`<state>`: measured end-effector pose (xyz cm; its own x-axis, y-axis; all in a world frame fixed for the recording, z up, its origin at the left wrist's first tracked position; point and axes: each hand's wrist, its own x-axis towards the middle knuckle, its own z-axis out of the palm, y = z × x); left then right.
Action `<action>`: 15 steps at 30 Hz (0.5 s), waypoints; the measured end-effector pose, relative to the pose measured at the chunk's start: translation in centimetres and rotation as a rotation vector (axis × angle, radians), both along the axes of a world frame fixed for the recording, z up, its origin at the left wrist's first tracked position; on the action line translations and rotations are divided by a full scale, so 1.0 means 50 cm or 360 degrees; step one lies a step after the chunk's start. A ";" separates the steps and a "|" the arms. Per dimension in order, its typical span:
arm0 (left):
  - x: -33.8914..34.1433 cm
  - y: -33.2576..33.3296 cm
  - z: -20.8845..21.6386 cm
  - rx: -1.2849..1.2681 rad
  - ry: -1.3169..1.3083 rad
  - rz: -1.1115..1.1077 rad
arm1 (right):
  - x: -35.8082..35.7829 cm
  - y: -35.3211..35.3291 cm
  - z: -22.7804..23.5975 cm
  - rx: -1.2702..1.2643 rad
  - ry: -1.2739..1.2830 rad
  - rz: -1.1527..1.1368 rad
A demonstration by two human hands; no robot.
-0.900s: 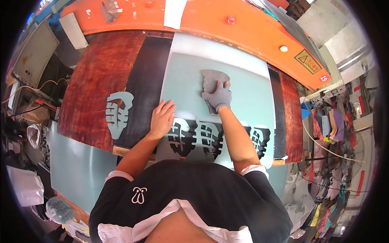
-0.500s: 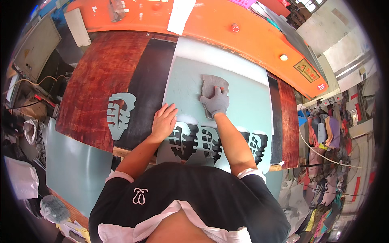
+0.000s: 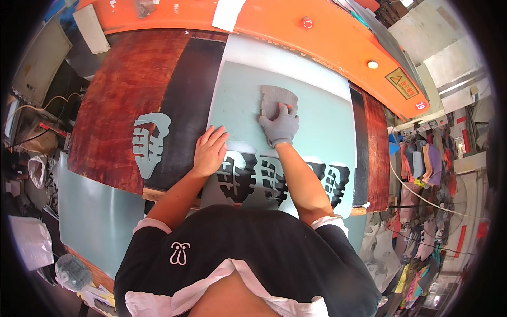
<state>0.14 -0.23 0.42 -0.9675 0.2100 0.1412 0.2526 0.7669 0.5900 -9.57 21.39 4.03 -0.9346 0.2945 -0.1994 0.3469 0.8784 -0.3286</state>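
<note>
My right hand (image 3: 280, 127), in a grey glove with bare fingertips, is closed on a flat grey cutting die (image 3: 275, 96) with a wavy outline. The die lies on a pale green sheet (image 3: 237, 100), its lower part hidden under the hand. Bare, with fingers stretched out flat, my left hand (image 3: 210, 150) rests on the sheet's left edge. Between my forearms and to the right, the near part of the sheet has several sole-shaped cutouts (image 3: 240, 177) showing the black surface below. One cut sole-shaped piece (image 3: 148, 145) with slots lies left of my left hand.
Across the far side runs an orange machine beam (image 3: 296, 31) with a red button (image 3: 307, 22) and a warning label. Reddish wooden boards (image 3: 127, 84) flank the black work surface. Another green sheet (image 3: 97, 216) lies lower left; coloured offcuts (image 3: 417, 164) hang at the right.
The whole view has shifted slightly, so the scene sits higher in the picture. My right hand stays on the die and my left hand on the sheet edge.
</note>
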 end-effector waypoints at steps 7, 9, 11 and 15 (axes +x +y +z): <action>-0.001 -0.008 0.009 0.0074 -0.0053 -0.0035 | 0.032 0.090 -0.065 -0.0401 0.0441 0.0075; 0.017 -0.019 0.025 0.0047 -0.0086 0.0015 | 0.093 0.158 -0.056 -0.0568 0.0573 0.0030; 0.060 -0.039 0.049 0.0040 -0.0111 0.0005 | 0.197 0.232 -0.015 -0.0398 0.0546 -0.0003; 0.184 -0.080 0.089 0.0159 -0.0225 -0.0019 | 0.446 0.324 0.071 -0.0244 0.0440 -0.0013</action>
<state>9.35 -4.25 4.88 -0.9767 0.2133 0.0245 0.1703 0.7002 0.6933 12.73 37.57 7.59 -0.9573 0.2884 0.0194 0.2327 0.8088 -0.5401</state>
